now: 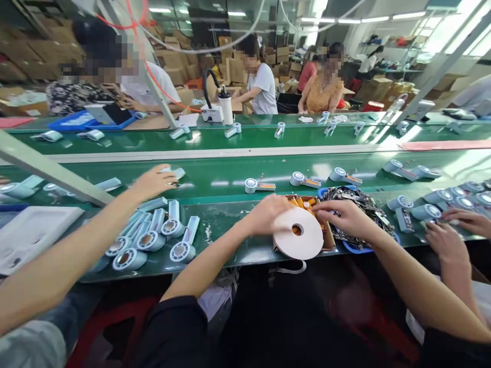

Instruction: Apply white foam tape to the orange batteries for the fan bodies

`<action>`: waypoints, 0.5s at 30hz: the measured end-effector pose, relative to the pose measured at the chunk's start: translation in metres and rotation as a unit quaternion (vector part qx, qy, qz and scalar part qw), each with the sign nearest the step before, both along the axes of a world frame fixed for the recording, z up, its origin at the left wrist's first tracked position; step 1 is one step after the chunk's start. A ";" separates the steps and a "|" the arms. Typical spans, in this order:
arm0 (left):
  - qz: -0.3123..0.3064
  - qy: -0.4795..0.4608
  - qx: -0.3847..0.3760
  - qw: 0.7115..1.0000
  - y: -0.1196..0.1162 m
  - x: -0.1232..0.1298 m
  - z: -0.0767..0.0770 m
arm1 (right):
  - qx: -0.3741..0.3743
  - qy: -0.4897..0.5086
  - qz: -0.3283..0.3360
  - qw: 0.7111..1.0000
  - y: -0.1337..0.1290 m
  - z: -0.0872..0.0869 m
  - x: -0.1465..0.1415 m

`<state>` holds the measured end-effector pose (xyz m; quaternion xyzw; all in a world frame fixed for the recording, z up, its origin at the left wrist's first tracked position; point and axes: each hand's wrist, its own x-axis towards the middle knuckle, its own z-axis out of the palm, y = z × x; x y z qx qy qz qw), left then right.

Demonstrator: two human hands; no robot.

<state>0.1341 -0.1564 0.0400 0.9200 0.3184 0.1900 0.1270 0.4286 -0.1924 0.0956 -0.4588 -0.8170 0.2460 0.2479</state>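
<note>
My left hand reaches over the left side of a white tape roll. Its fingertips are blurred, so whether they grip anything is unclear. From the other side comes my right hand, its fingers drawn together at the roll's upper right edge; what they pinch, if anything, is too small to make out. Behind the roll, orange wrapped cylinders, like battery cells, lie in a cardboard box. The roll leans upright against the box's front.
A blue basket of dark metal parts stands right of the box. Light-blue handheld fan bodies lie at left, with others on the green conveyor. A co-worker's hand reaches in from the left; another's hands work at right.
</note>
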 end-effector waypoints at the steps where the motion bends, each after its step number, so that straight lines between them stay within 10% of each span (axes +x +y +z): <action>1: -0.066 0.016 0.013 0.998 -0.020 0.004 -0.008 | -0.021 0.030 -0.015 0.999 -0.022 -0.010 0.013; 9: 0.015 0.016 0.037 0.999 -0.091 0.009 -0.030 | 0.012 0.257 -0.265 0.929 -0.102 -0.084 0.003; 15: 0.164 -0.075 0.077 0.980 -0.116 -0.014 -0.045 | -0.192 0.147 0.058 0.969 -0.126 -0.095 -0.057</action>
